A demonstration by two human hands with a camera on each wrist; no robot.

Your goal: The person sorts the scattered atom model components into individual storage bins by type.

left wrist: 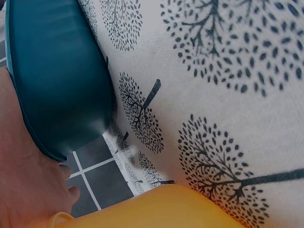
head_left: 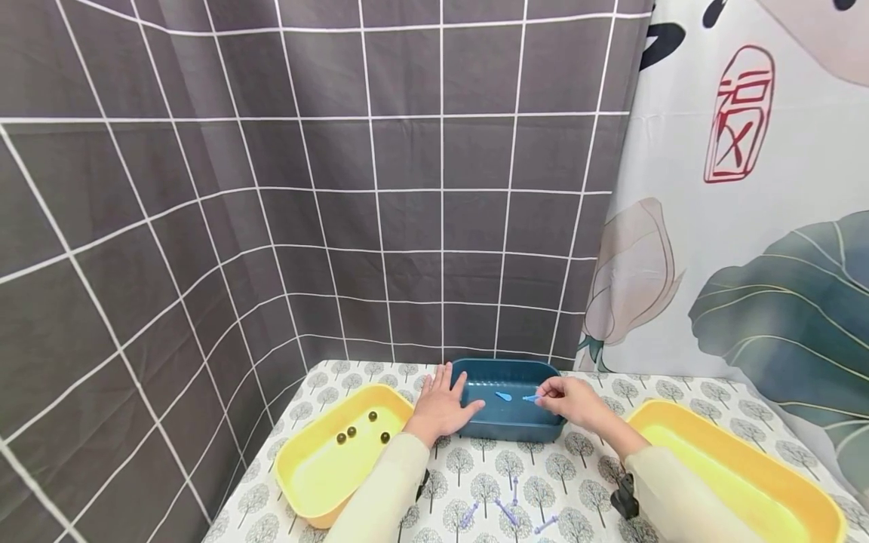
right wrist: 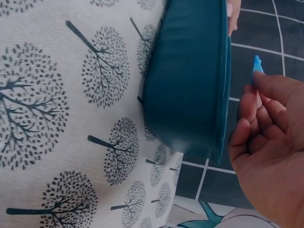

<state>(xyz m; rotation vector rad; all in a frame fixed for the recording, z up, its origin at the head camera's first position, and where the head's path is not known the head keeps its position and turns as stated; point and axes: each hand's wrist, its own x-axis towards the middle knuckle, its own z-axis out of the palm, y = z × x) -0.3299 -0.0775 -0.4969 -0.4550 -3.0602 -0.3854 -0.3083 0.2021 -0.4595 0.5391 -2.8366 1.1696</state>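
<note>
A dark teal basin stands at the back of the table. My left hand lies over its left rim with the fingers straight and spread; the left wrist view shows that hand against the rim. Above the basin's right side, my right hand pinches a small light-blue plastic piece between thumb and fingers. The tip of this piece sticks out past the thumb in the right wrist view; the fingers hide the rest. Another light-blue piece, wider at one end, is inside the basin.
To the left stands a yellow tub holding several dark round balls. A second yellow tub is at the right. Several thin purple sticks lie on the tree-print cloth in front. A grey checked curtain hangs behind.
</note>
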